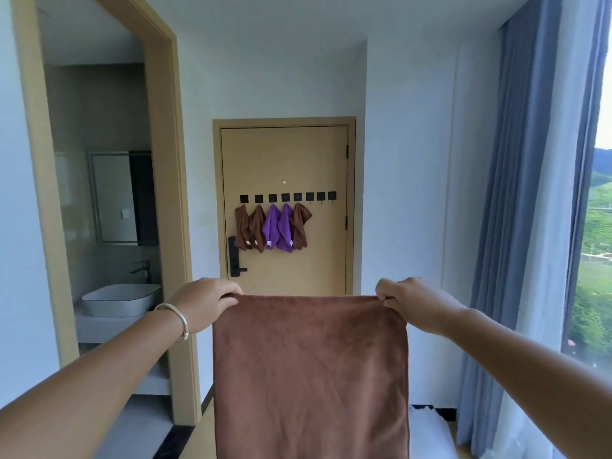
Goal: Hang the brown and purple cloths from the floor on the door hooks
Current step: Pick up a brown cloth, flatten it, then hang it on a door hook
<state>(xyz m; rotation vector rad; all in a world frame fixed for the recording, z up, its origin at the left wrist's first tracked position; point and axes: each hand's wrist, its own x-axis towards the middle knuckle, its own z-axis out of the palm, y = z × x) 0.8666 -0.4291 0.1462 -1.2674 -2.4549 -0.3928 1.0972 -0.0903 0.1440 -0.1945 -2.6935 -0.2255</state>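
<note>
Five cloths already hang on the door hooks: three brown ones and two purple ones. Three hooks on the right are bare. The left hand and the right hand each pinch a top corner of another brown cloth, held up flat, well back from the door. It needs hanging next. The floor is mostly hidden, so more cloths may wait there.

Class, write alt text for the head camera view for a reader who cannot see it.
Two hands, left hand and right hand, pinch the top corners of a brown cloth held spread out. Ahead, a door carries eight hooks; five hold three brown and two purple cloths.
</note>
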